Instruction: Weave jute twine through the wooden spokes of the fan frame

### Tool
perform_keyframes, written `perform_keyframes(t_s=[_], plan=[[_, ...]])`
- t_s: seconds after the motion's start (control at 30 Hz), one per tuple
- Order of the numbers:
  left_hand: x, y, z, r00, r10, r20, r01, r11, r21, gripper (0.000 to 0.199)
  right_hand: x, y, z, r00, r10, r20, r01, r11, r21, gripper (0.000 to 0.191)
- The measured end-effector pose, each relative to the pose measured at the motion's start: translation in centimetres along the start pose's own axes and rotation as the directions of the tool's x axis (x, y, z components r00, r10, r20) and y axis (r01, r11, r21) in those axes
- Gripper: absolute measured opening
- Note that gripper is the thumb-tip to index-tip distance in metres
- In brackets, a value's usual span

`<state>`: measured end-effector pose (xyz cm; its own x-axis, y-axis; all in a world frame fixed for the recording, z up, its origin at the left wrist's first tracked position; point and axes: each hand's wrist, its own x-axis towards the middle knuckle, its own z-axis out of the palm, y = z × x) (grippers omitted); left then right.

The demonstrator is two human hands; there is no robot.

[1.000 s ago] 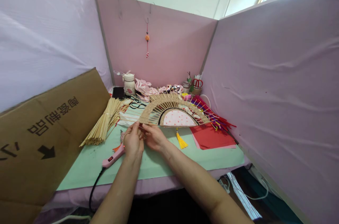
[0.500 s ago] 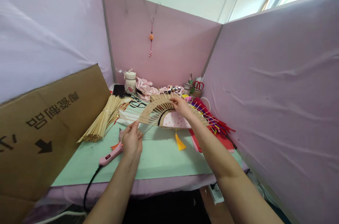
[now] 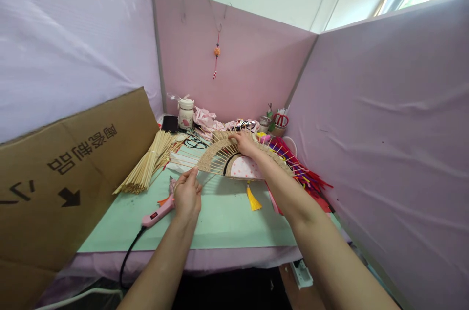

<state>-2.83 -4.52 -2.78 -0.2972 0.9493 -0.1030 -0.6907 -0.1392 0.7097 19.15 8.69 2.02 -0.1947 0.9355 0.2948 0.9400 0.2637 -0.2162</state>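
Note:
A half-round fan (image 3: 213, 154) of thin sticks is held up over the table, tilted. Woven tan twine forms its wide band, with a black arc inside and a pink-spotted white cloth panel (image 3: 245, 168) at the centre. A yellow tassel (image 3: 253, 198) hangs from its lower edge. My left hand (image 3: 188, 194) is closed, pinching the fan's lower left corner. On the upper arc, my right hand (image 3: 245, 143) has its fingers closed at the twine band among the sticks. My right forearm hides part of the fan's right side.
Left of my left hand lies a pink glue gun (image 3: 159, 213) with a black cord. A bundle of sticks (image 3: 146, 166) rests beside a cardboard sheet (image 3: 91, 163). Behind are a white bottle (image 3: 186, 115) and red-handled scissors (image 3: 281, 120). Coloured fuzzy stems (image 3: 315, 178) lie at right.
The view has shifted, moving the whole scene slightly rightward. My right hand has moved a little left along the fan's upper band. My left hand keeps its pinch at the corner.

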Motion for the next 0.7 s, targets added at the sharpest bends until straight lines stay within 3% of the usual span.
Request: perform_keyframes(t_s=[0.3,0.37,0.47,0.53,0.57,0.6,0.67,0.7], plan=[[-0.1,0.0,0.0,1.000,-0.014,-0.002,0.014,1.000,-0.013,0.039,-0.7,-1.7,-0.8,0.999,0.010,0.035,-0.005,0.991,-0.130,0.048],[-0.1,-0.1,-0.1,1.000,-0.017,0.001,0.017,1.000,-0.013,0.038,-1.1,-2.3,-1.5,1.000,0.012,-0.006,-0.012,0.995,-0.103,0.051],[-0.1,-0.1,-0.2,1.000,-0.023,0.007,0.023,1.000,-0.008,0.037,-3.9,-4.8,-2.6,0.978,0.017,-0.208,0.012,0.990,0.139,0.053],[-0.2,-0.1,-0.1,1.000,-0.025,0.006,0.025,1.000,-0.002,0.037,-7.5,-7.2,-2.8,0.967,0.004,-0.255,0.109,0.898,0.427,0.041],[-0.3,-0.1,0.0,1.000,-0.023,0.004,0.023,1.000,-0.001,0.038,-9.6,-8.5,-2.6,0.979,-0.008,-0.205,0.127,0.809,0.574,0.029],[-0.3,-0.1,0.1,1.000,-0.020,0.004,0.020,1.000,0.000,0.038,-11.6,-9.7,-2.2,0.995,-0.071,-0.075,0.103,0.721,0.685,0.020],[-0.4,0.0,0.2,1.000,-0.016,-0.002,0.016,1.000,0.008,0.038,-14.8,-11.8,-0.7,0.946,-0.225,0.232,-0.069,0.559,0.826,0.024],[-0.4,0.0,0.2,1.000,-0.015,-0.005,0.015,1.000,0.015,0.038,-15.7,-12.5,0.3,0.923,-0.222,0.314,-0.181,0.470,0.864,0.025]])
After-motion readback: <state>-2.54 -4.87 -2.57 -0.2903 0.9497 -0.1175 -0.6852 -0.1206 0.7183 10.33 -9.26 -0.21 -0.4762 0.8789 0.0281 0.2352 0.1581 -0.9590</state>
